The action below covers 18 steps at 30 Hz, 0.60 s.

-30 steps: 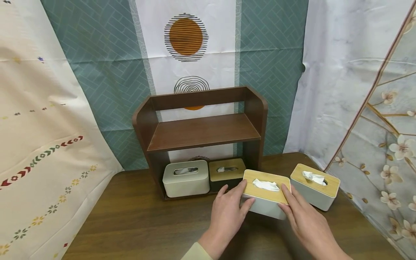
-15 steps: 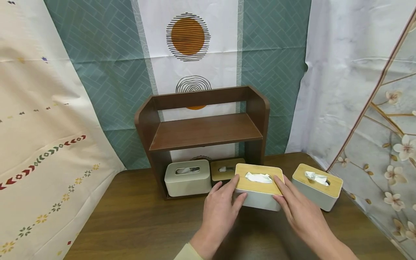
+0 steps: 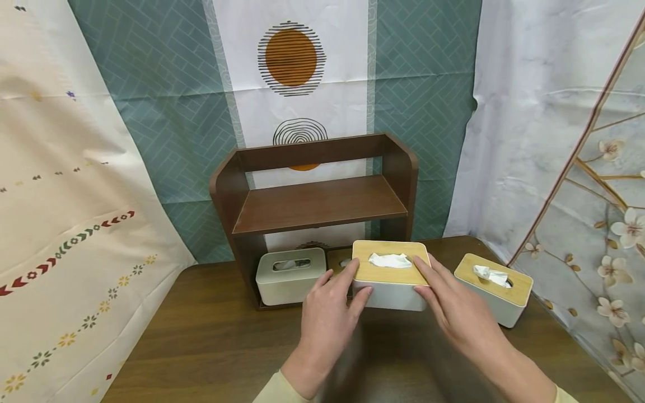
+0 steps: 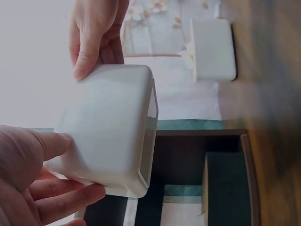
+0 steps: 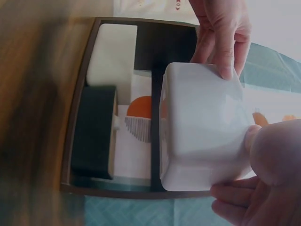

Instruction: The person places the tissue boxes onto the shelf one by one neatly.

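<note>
A white tissue box with a bamboo lid is held level above the table, a tissue showing in its slot. My left hand grips its left end, thumb on the front wall and fingers round the side. At the other end my right hand grips it the same way. In the right wrist view the white wall of the box stands between both hands. Behind it, the dark tissue box on the lower shelf is mostly hidden in the head view. Left of that sits a cream tissue box.
A brown two-tier shelf stands at the back of the wooden table. Another white box with a bamboo lid rests on the table at the right. Patterned cloths hang round the back and sides.
Both hands have carried the bamboo-lidded tissue box left and up, toward the shelf. It now covers more of the dark box. The other boxes stay where they were.
</note>
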Tool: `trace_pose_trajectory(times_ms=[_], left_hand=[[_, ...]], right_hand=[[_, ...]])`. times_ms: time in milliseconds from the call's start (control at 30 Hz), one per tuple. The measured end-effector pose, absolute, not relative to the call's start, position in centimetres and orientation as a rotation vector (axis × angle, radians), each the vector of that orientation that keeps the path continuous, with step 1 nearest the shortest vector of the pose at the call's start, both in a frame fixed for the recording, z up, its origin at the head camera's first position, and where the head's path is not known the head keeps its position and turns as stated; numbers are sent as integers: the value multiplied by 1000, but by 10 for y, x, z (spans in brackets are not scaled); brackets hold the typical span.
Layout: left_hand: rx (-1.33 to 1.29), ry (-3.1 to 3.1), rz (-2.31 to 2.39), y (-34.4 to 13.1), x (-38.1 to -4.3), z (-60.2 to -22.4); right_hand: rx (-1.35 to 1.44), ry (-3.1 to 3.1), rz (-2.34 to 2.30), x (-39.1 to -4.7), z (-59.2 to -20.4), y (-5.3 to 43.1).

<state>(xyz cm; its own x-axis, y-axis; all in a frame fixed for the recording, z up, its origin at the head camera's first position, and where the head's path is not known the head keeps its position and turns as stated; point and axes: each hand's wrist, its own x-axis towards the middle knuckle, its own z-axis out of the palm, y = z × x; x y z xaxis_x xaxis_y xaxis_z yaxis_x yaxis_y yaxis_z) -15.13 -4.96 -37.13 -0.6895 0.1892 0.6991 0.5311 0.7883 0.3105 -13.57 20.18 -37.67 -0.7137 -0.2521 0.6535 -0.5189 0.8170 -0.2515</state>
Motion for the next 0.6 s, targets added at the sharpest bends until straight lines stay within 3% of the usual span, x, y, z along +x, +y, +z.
trace_pose_trajectory(times_ms=[600], left_hand=[[-554,-2135,-595,-67,-156,-335]], right_hand=[[671,-2222,518,-159,-334,192]])
